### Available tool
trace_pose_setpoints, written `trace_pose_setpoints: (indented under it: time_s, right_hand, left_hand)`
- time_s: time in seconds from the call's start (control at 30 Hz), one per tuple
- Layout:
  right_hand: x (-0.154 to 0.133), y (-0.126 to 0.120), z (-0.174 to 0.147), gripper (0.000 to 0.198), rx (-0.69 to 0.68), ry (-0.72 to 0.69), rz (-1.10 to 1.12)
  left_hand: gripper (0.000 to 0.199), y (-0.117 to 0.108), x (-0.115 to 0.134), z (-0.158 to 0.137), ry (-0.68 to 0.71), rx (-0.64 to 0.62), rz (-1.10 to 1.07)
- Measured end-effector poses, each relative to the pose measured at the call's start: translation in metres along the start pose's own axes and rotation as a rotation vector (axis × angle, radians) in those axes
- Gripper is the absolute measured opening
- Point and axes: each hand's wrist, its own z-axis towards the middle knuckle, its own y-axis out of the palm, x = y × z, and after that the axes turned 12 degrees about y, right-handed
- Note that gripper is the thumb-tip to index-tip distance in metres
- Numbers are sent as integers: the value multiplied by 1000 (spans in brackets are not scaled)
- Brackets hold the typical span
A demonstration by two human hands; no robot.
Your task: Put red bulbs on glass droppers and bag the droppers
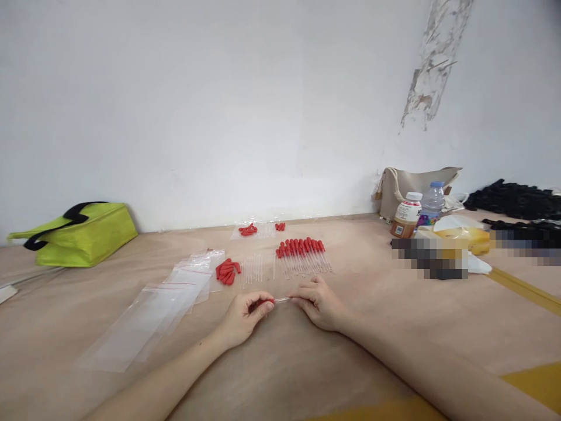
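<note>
Pinched in my left hand (246,316) is a red rubber bulb (268,302), its tip showing past the fingers. My right hand (319,305) grips the far end of a thin clear dropper tube (283,299), which lies level between both hands and meets the bulb. Whether the tube sits inside the bulb is too small to tell. Just beyond my hands are a pile of loose red bulbs (227,272), a row of bare clear tubes (252,269) and several droppers with red bulbs (302,254) lined up side by side.
Clear zip bags (153,316) lie spread at the left. Near the wall, another bag holds more red bulbs (248,230) and tubes. A lime green bag (87,237) stands far left. Two bottles (407,216), a beige bag (388,187) and black items (517,199) are at the right.
</note>
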Motion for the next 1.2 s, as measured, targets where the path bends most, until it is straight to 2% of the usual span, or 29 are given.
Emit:
trace_pose_setpoints:
  time_s: [0.13,0.27,0.77,0.93,1.03,1.13,1.2]
  right_hand:
    - [2,-3,2,21,5,-40,-122]
    - [-2,-2,-1,19,50,-42,-234]
    - [-20,5,-7,20,-8,7,-134]
    - [-23,8,-6,21,-3,40,-171]
    - [-26,5,-4,22,16,12,-260]
    - [-28,-1,-2,21,19,-45,-362]
    - [-25,-6,1,20,20,-14,-391]
  left_hand:
    - [21,-1,6,0,43,-61,124]
    - [21,0,8,0,38,-50,193]
    - [18,1,16,-3,189,-91,276]
    - [19,-3,14,-1,241,-90,321]
    - [21,-8,9,-1,266,-92,334]
    - [19,-13,1,-3,278,-55,340]
    - [25,-14,-5,-5,224,23,361]
